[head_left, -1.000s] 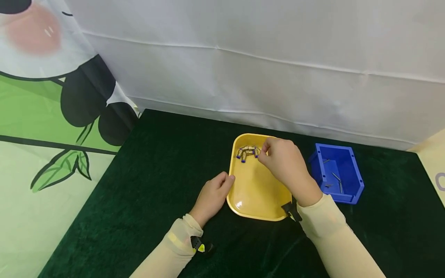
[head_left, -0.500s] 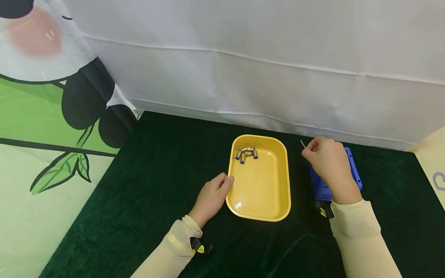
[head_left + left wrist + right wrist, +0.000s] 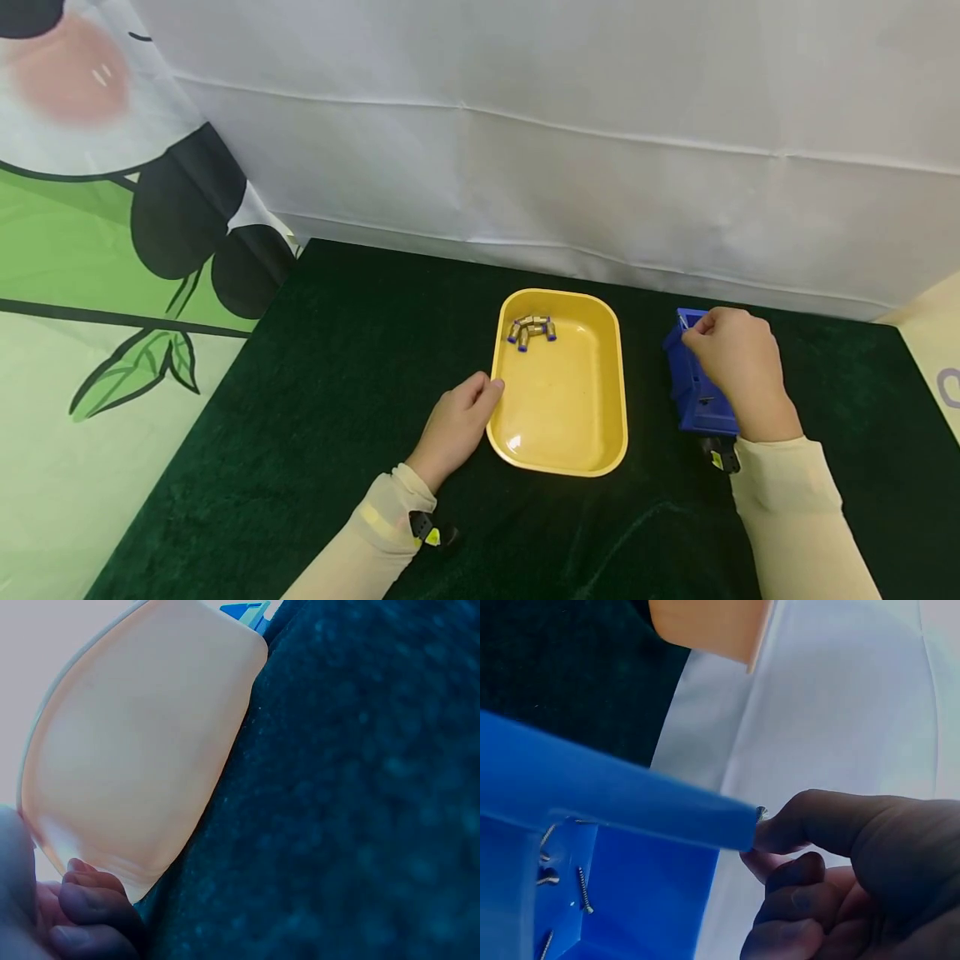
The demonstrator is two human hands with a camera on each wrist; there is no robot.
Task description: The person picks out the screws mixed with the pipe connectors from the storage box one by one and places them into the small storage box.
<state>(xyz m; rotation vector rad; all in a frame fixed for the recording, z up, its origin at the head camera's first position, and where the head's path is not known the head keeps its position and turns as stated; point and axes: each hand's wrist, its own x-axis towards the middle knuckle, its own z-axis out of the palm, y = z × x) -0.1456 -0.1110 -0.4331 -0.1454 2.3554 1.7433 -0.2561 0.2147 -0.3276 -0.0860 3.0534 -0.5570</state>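
Observation:
My left hand point(image 3: 456, 427) grips the left rim of a yellow tray point(image 3: 558, 408), thumb over the edge. The left wrist view has the fingers point(image 3: 94, 900) curled against the tray's side. Brass push-in fittings point(image 3: 523, 340) with blue ends lie bunched at the tray's far left. Over the blue bin point(image 3: 681, 383) on the right, my right hand point(image 3: 742, 371) pinches a small screw point(image 3: 682, 320) between thumb and forefinger. Its head shows just past the bin's edge in the right wrist view. Several screws point(image 3: 583, 891) lie inside the bin, partly hidden by its wall.
Dark green cloth point(image 3: 360, 358) covers the table. Behind it hangs a white curtain point(image 3: 525, 167), and a printed cartoon sheet point(image 3: 135, 250) is on the left. A strip of green cloth separates the tray from the bin.
My right hand has gone from beside the fittings in the tray to over the bin on the right, with the screw between its fingers. The left hand and tray stay put.

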